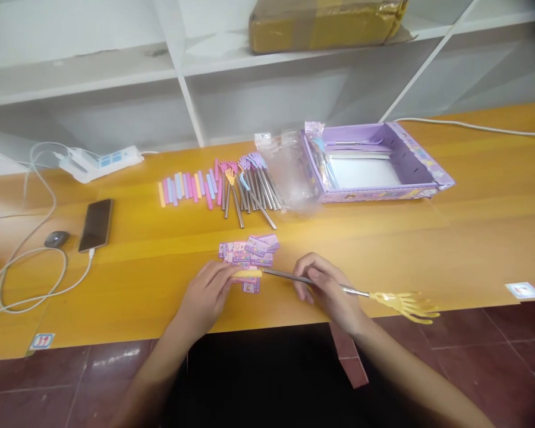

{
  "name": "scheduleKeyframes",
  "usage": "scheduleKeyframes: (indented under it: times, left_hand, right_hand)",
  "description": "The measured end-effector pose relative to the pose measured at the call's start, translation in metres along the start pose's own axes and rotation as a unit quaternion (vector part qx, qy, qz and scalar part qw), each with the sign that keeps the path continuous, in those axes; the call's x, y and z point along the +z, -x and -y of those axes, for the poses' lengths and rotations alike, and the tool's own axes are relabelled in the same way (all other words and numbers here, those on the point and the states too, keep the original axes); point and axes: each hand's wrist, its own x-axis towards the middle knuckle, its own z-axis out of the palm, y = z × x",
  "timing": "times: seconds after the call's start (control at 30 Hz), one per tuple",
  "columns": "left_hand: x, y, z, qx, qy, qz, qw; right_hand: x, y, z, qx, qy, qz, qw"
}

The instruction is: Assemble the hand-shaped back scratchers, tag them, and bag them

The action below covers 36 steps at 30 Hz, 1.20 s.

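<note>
My left hand (211,291) is closed on a yellow handle sleeve (249,273), held level over a pile of small printed cards (259,246). Between the fingers of my right hand (325,288) lies the metal rod of a back scratcher (401,303) with a yellow hand-shaped head. The rod's bare end meets the open end of the sleeve; whether it is inside, I cannot tell. Beyond the cards lie several more back scratchers (254,184) with pink, purple, blue and yellow heads. A row of coloured sleeves (187,187) is to their left.
A purple display box (378,193) holding a few bagged pieces stands at the back right, with clear plastic bags (289,172) beside it. On the left are a phone (96,224), a mouse (56,239), a power strip (102,163) and loose cables. White shelving with a taped carton (325,27) rises behind.
</note>
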Motion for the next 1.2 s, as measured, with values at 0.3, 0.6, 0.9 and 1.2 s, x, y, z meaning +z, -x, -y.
scheduleKeyframes:
  times: [0.3, 0.6, 0.9, 1.2]
  left_hand:
    - [0.001, 0.005, 0.001, -0.016, 0.025, 0.006, 1.0]
    - [-0.001, 0.002, 0.0, 0.042, 0.029, -0.006, 0.999]
    - [0.0, 0.009, -0.002, 0.001, 0.061, 0.003, 0.998]
    - [-0.003, 0.003, -0.001, -0.011, 0.02, -0.03, 0.999]
  right_hand:
    - [0.004, -0.003, -0.013, 0.01, -0.029, 0.02, 0.999]
    - [0.002, -0.012, -0.016, 0.054, -0.078, 0.031, 0.995]
    - [0.002, -0.011, 0.001, 0.018, -0.078, 0.038, 0.996]
    - [-0.005, -0.015, 0.017, -0.104, -0.151, -0.107, 0.977]
